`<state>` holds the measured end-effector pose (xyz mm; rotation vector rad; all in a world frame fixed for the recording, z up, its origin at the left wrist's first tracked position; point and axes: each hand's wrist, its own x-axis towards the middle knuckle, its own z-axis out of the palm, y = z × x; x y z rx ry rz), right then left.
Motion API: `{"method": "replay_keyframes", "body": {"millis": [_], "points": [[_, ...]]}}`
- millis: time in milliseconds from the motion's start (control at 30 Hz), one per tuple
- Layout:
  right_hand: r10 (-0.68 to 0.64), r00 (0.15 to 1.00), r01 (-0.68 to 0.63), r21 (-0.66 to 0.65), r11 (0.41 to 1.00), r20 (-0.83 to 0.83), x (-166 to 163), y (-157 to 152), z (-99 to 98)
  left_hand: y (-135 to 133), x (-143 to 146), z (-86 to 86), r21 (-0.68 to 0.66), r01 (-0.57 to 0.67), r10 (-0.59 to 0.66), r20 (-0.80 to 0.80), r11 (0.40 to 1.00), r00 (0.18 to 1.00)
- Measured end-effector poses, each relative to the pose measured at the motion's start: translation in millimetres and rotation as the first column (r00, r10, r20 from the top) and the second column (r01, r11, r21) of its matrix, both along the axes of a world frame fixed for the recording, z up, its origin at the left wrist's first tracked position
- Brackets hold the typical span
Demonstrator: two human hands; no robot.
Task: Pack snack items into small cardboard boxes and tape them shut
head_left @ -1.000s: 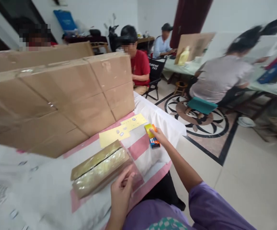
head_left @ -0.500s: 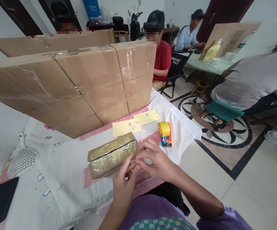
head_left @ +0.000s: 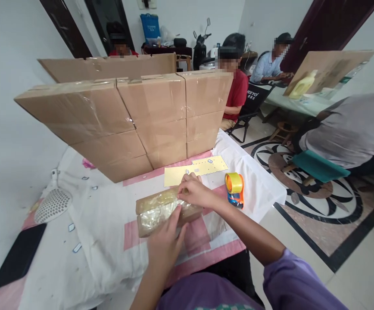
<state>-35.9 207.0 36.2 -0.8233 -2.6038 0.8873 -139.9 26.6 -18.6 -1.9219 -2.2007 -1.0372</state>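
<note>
A small brown cardboard box [head_left: 156, 210], shiny with clear tape, lies on the white and pink cloth [head_left: 109, 241] in front of me. My left hand [head_left: 166, 243] rests against its near side, fingers stretched along the box. My right hand [head_left: 194, 190] presses on the box's far right top corner, fingers curled down on it. An orange and blue tape dispenser [head_left: 235, 189] with a yellow roll stands on the cloth just right of my right hand, untouched.
A wall of big cardboard cartons [head_left: 132, 120] stands behind the box. Yellow sheets [head_left: 196, 170] lie at its foot. A white perforated scoop [head_left: 53, 204] and a black slab [head_left: 19, 256] lie at left. Several people sit at other tables behind and right.
My right hand left the tape dispenser, came to the small box and now presses its far corner. My left hand stays at the box's near side. The view swung left.
</note>
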Motion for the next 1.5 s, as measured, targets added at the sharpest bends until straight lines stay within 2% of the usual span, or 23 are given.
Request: {"method": "replay_keyframes", "body": {"millis": [100, 233, 333, 433, 500, 533, 567, 600, 633, 700, 833, 967, 1100, 1267, 1500], "points": [[-0.057, 0.996, 0.049, 0.124, 0.991, 0.063, -6.5, 4.8, -12.2, 3.4, 1.6, -7.8, 0.0, 0.045, -0.045, -0.074, 0.999, 0.996], [-0.097, 0.994, 0.09, 0.146, 0.985, 0.041, -6.7, 0.0, -20.5, 2.9, 6.7, -11.3, 0.024, 0.119, -0.117, -0.068, 0.993, 0.991], [-0.224, 0.975, 0.22, 0.225, 0.949, -0.006, -0.8, 2.4, -23.3, 1.8, 7.5, -13.1, 0.02, 0.113, -0.111, -0.063, 0.993, 0.992], [-0.36, 0.921, 0.388, 0.245, 0.888, -0.15, 24.3, 33.3, -24.0, 0.4, 4.8, -14.2, 0.015, 0.095, -0.094, -0.041, 0.995, 0.995], [-0.44, 0.856, 0.493, 0.175, 0.852, -0.271, 53.4, 67.7, -24.0, -2.0, 1.0, -14.6, 0.046, 0.09, -0.088, -0.035, 0.995, 0.996], [-0.508, 0.806, 0.564, 0.132, 0.815, -0.305, 69.0, 85.4, -24.5, -3.9, -1.4, -14.9, 0.071, 0.097, -0.095, -0.035, 0.993, 0.995], [-0.572, 0.765, 0.623, 0.112, 0.774, -0.297, 83.3, 101.3, -26.0, -6.4, -3.9, -15.4, 0.096, 0.115, -0.111, -0.038, 0.989, 0.993], [-0.598, 0.759, 0.635, 0.093, 0.767, -0.256, 94.8, 114.2, -28.6, -9.4, -6.3, -16.2, 0.121, 0.141, -0.136, -0.048, 0.983, 0.99], [-0.611, 0.763, 0.637, 0.083, 0.767, -0.209, 102.2, 123.5, -32.8, -12.8, -8.4, -17.4, 0.134, 0.17, -0.162, -0.063, 0.976, 0.985], [-0.574, 0.811, 0.583, 0.065, 0.81, -0.115, 102.5, 131.3, -46.1, -20.0, -10.6, -20.5, 0.136, 0.223, -0.211, -0.096, 0.965, 0.973], [-0.48, 0.877, 0.479, 0.039, 0.877, 0.017, 59.3, 124.4, -84.1, -30.3, -7.4, -26.4, 0.076, 0.238, -0.231, -0.082, 0.968, 0.969], [-0.475, 0.871, 0.477, 0.016, 0.879, 0.13, 7.5, 127.9, -113.0, -31.1, -2.0, -29.5, 0.023, 0.211, -0.209, -0.048, 0.977, 0.977], [-0.487, 0.853, 0.493, 0.013, 0.87, 0.187, -23.4, 139.5, -125.8, -28.6, -0.2, -31.2, 0.024, 0.184, -0.183, -0.037, 0.983, 0.982], [-0.472, 0.876, 0.473, 0.014, 0.881, 0.095, -37.1, 138.7, -137.7, -27.5, -2.4, -32.6, 0.023, 0.195, -0.194, -0.04, 0.981, 0.98], [-0.442, 0.878, 0.423, -0.131, 0.896, -0.185, -24.1, 135.2, -139.7, -22.1, -4.9, -30.7, 0.054, 0.227, -0.223, -0.066, 0.972, 0.973]]}}
